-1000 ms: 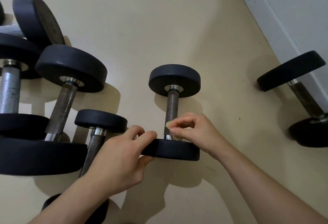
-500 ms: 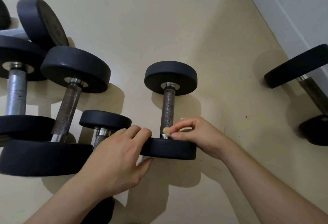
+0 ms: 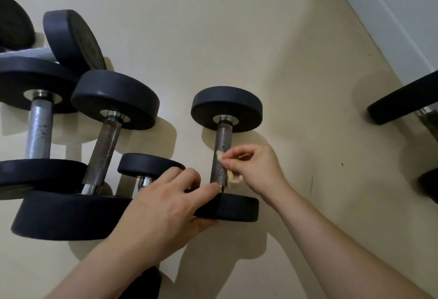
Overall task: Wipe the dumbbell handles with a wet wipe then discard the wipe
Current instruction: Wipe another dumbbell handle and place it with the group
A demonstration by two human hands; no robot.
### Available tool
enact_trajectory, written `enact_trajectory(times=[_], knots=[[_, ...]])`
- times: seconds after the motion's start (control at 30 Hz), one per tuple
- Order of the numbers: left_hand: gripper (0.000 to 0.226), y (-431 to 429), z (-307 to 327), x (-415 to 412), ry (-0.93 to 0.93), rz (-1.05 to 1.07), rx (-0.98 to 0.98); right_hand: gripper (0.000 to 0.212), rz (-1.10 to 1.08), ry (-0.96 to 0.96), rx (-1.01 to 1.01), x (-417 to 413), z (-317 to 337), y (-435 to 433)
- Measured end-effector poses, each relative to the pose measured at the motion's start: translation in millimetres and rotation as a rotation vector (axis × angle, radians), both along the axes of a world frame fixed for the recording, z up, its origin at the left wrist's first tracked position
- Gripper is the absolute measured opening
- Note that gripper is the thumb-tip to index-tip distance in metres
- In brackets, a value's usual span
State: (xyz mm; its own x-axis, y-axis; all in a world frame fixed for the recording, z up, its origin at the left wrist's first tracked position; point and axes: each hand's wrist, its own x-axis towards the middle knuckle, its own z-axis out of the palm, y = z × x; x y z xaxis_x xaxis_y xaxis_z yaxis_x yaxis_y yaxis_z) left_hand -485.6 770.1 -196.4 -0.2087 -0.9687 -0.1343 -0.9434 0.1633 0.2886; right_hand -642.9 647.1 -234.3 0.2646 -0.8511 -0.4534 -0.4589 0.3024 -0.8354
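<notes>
Right hand point(image 3: 257, 168) pinches the wipe point(image 3: 231, 178) vs the handle point(image 3: 222, 140) of the small dumbbell point(image 3: 226, 106) on the floor point(image 3: 237, 38), left hand point(image 3: 166, 208) grips its near plate point(image 3: 239, 206); looks mid-wipe, w/ other dumbbells point(image 3: 102, 151) & binning prob. left.

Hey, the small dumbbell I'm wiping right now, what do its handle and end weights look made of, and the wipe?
Handle: metal, probably steel; grey, with fine knurled crosshatch and a shiny collar at the far end.
End weights: matte black, smooth, likely a rubber-type coating; the core is hidden.
Wipe: soft, crumpled, pale yellowish sheet, fabric or paper, pinched by the right hand.
</notes>
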Motion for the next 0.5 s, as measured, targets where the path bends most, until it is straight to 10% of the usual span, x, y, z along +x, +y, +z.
enact_trajectory(times=[0.5], knots=[[0.051, 8.0, 6.9, -8.0, 0.006, -0.044, -0.061, 0.014, -0.231, -0.002, -0.058, 40.6, -4.4, -2.0]])
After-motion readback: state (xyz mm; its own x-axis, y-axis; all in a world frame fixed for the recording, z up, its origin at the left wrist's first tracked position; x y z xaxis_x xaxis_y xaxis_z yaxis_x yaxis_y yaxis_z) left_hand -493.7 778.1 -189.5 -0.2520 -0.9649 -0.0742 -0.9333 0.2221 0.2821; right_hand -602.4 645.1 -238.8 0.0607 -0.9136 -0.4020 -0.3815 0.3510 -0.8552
